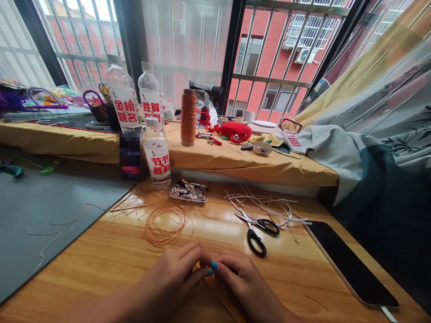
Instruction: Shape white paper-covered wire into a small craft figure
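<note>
My left hand (182, 271) and my right hand (240, 278) meet over the front of the wooden table, fingertips pinched together and almost touching. What they pinch is too small and hidden to name; a sliver of orange shows by the left fingers. Just beyond my left hand lies a loose coil of thin orange cord (164, 225). Black-handled scissors (252, 222) rest with blades parted beyond my right hand. Several white strips (259, 202) lie in a loose heap behind the scissors. A clear tray (204, 200) of small black and white pieces sits behind the coil.
Three labelled bottles, one in front (156, 157), stand at the back left. An orange thread spool (188, 119) and a red pouch (235, 131) sit on the cloth-covered sill (269, 169). A phone or tablet (350, 264) lies at right. A grey mat (77, 215) covers the left side.
</note>
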A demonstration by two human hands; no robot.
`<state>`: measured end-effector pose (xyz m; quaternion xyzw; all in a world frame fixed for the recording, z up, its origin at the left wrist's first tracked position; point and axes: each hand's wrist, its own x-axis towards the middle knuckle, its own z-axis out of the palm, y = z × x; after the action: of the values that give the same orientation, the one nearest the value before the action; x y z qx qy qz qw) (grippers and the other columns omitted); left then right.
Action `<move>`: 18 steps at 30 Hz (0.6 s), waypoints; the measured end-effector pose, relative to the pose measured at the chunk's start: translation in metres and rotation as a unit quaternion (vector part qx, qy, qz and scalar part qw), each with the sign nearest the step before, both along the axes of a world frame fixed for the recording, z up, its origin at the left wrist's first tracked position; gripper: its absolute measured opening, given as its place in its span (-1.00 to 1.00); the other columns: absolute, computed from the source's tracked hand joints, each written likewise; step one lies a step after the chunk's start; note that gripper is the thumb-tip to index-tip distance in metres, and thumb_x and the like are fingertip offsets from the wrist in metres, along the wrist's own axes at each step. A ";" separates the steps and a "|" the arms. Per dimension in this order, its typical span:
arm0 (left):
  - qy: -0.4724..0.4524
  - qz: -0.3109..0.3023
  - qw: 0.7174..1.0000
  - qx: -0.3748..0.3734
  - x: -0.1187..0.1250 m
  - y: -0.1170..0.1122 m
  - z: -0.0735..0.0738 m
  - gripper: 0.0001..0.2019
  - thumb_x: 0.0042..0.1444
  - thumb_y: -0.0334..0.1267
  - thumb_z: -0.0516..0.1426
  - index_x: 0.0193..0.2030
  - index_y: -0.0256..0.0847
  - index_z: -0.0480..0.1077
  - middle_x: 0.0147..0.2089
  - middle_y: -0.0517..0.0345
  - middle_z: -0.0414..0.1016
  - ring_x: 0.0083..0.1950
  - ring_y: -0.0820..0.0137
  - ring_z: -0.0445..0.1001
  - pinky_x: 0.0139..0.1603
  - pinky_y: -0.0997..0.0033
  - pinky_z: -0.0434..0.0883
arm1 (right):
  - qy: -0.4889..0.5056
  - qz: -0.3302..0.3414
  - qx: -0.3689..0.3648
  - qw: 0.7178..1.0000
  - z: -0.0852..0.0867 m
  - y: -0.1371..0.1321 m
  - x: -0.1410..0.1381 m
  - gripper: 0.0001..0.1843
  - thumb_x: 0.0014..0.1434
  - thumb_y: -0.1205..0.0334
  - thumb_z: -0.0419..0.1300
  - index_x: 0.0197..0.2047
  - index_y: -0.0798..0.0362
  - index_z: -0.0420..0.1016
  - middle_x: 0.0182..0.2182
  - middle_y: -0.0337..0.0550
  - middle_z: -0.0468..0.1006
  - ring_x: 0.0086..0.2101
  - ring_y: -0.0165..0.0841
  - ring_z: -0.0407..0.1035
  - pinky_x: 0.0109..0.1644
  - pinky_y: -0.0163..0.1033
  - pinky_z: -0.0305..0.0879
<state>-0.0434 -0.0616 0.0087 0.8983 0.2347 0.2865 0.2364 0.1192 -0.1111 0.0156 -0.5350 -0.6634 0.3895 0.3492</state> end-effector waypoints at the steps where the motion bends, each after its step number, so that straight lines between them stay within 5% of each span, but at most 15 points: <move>1: -0.001 -0.003 1.000 0.004 0.000 0.000 0.001 -0.86 0.10 -0.32 -0.04 -0.38 -0.25 0.31 -0.46 0.17 0.36 -0.46 0.53 0.32 -0.45 0.61 0.23 | -0.002 0.001 0.004 1.000 0.000 0.000 0.000 -0.60 0.12 0.04 -0.06 -0.48 0.13 0.45 -0.53 -0.20 0.42 -0.45 -0.43 0.25 -0.36 -0.37 0.12; 6: -0.005 0.016 1.000 0.011 0.000 0.000 0.004 -0.85 0.09 -0.33 -0.03 -0.43 -0.26 0.30 -0.52 0.20 0.33 -0.52 0.56 0.27 -0.51 0.62 0.21 | -0.011 0.008 0.016 1.000 0.001 0.000 -0.001 -0.53 0.15 0.03 -0.13 -0.52 0.14 0.43 -0.58 -0.21 0.38 -0.49 -0.43 0.22 -0.40 -0.37 0.11; 10: -0.002 0.074 0.997 0.022 -0.001 0.002 0.001 -0.85 0.07 -0.34 -0.03 -0.49 -0.25 0.26 -0.58 0.25 0.27 -0.60 0.59 0.20 -0.59 0.64 0.16 | -0.006 0.017 0.008 1.000 0.008 -0.001 -0.002 -0.65 0.13 0.09 -0.06 -0.33 0.10 0.47 -0.41 -0.16 0.48 -0.37 -0.38 0.30 -0.28 -0.34 0.14; 18: 0.026 0.022 0.972 0.232 -0.004 -0.001 -0.009 -0.84 0.10 -0.40 -0.09 -0.48 -0.24 0.21 -0.54 0.21 0.23 -0.57 0.52 0.18 -0.58 0.55 0.11 | -0.079 0.043 0.031 0.995 0.006 -0.002 -0.003 -0.66 0.15 0.15 -0.07 -0.41 0.09 0.46 -0.43 -0.17 0.47 -0.37 -0.40 0.27 -0.23 -0.34 0.12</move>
<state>-0.0476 -0.0626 0.0002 0.9305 0.1870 0.3150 0.0089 0.1166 -0.1128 0.0216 -0.5241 -0.7233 0.3396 0.2947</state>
